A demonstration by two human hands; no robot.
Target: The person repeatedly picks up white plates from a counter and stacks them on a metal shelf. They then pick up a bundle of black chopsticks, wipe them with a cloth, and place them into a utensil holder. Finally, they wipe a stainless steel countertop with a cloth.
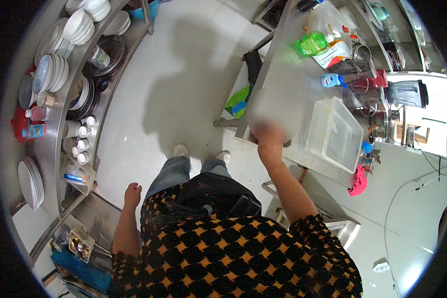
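My right hand [270, 135] reaches out over the near corner of the steel counter [288, 80]. A blurred patch covers its fingers, so what it touches or holds is hidden. To its right stands a translucent plastic bin [333, 134]. My left hand [133, 193] hangs low beside my leg, fingers loosely curled, with nothing seen in it. Farther along the counter are a green liquid bottle [313, 44], a white and orange pouch [332, 54] and a small blue bottle [331, 80].
On the left, steel shelving [72, 80] bears stacked bowls [51, 73], oval plates [30, 182] and white cups [83, 144]. A blender [406, 93] and metal pots [380, 124] stand along the right. A pink cloth [357, 181] hangs at the counter's end. A counter leg [227, 123] meets the floor ahead.
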